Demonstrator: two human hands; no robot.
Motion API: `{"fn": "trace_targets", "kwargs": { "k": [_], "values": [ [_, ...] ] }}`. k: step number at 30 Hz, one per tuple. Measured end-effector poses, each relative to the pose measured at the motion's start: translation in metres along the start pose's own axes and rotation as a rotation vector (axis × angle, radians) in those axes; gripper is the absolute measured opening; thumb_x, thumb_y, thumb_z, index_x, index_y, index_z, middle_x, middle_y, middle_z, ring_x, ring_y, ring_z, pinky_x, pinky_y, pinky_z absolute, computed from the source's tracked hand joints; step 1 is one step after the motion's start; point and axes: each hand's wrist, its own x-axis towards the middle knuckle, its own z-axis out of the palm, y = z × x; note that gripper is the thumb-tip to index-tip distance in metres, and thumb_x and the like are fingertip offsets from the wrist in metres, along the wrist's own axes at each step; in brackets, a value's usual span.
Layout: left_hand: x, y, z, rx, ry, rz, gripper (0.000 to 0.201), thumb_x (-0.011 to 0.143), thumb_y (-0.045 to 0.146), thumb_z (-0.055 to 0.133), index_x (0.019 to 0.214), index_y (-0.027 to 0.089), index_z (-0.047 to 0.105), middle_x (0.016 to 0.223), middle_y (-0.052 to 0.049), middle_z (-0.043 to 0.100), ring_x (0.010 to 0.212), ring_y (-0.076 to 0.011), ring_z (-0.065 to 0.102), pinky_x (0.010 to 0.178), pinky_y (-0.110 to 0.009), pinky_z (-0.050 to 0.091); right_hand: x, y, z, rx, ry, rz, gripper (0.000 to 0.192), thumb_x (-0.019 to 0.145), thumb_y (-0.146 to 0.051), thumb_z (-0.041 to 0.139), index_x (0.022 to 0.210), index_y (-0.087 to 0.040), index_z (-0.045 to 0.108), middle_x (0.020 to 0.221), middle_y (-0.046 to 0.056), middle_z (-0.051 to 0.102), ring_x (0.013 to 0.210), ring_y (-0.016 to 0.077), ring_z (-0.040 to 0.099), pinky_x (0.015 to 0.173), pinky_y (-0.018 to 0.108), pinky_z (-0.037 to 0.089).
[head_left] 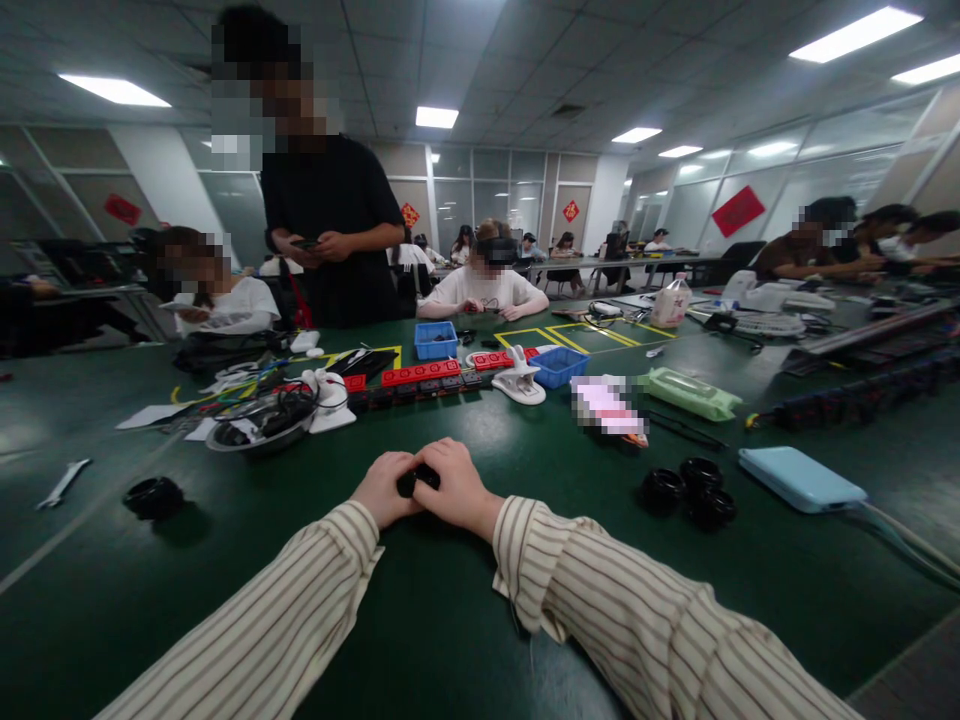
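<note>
Both my hands meet above the green table [450, 640], in front of my body. Between them is a small glossy black round piece [426, 476], mostly covered by fingers. My left hand [385, 488] curls round its left side. My right hand [459, 488] closes over it from the right, thumb toward the near side. A similar black round piece [154, 497] lies far to the left. Three more black round pieces [701, 475] form a cluster to the right of my right hand.
A wrench [64, 484] lies at left. Beyond my hands are a bowl of cables [259, 440], red socket blocks [420, 373], a white clip [519, 382] and a blue bin [436, 342]. At right are a green packet [690, 393] and a light-blue box [801, 478] with a cable. People surround the table.
</note>
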Motion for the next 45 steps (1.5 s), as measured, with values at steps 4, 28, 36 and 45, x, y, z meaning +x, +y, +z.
{"fn": "trace_targets", "kwargs": {
  "k": [4, 28, 36, 45],
  "values": [
    [0.000, -0.007, 0.002, -0.142, -0.033, 0.040, 0.031, 0.056, 0.025, 0.064, 0.086, 0.016, 0.062, 0.098, -0.005, 0.062, 0.097, -0.0246, 0.055, 0.089, -0.036, 0.042, -0.001, -0.001, -0.004, 0.070, -0.043, -0.111, 0.018, 0.067, -0.007, 0.055, 0.081, -0.018, 0.058, 0.083, -0.001, 0.061, 0.090, 0.0175, 0.049, 0.087, 0.032, 0.031],
    [0.000, -0.008, 0.001, -0.182, -0.064, 0.027, 0.037, 0.057, 0.026, 0.066, 0.092, 0.017, 0.060, 0.098, -0.005, 0.060, 0.096, -0.0242, 0.054, 0.090, -0.038, 0.042, -0.001, 0.001, -0.003, 0.112, -0.099, -0.129, 0.026, 0.065, -0.008, 0.054, 0.089, -0.017, 0.058, 0.090, 0.002, 0.060, 0.090, 0.0180, 0.049, 0.084, 0.031, 0.035],
    [-0.001, -0.001, 0.003, -0.192, -0.025, -0.022, 0.056, 0.055, 0.034, 0.070, 0.106, 0.016, 0.053, 0.107, -0.009, 0.058, 0.100, -0.0265, 0.054, 0.090, -0.041, 0.042, -0.003, -0.005, -0.003, 0.073, 0.037, -0.026, 0.035, 0.073, -0.026, 0.060, 0.106, -0.018, 0.050, 0.105, 0.006, 0.054, 0.100, 0.0206, 0.046, 0.088, 0.035, 0.034],
    [-0.003, 0.014, -0.001, 0.206, -0.041, -0.133, 0.031, 0.061, 0.034, 0.062, 0.088, 0.020, 0.056, 0.094, -0.006, 0.059, 0.097, -0.0260, 0.053, 0.101, -0.051, 0.023, -0.001, -0.002, 0.004, -0.105, 0.021, 0.162, 0.035, 0.070, -0.046, 0.065, 0.086, -0.017, 0.053, 0.087, 0.004, 0.051, 0.086, 0.0201, 0.045, 0.076, 0.033, 0.035]
  ]
}}
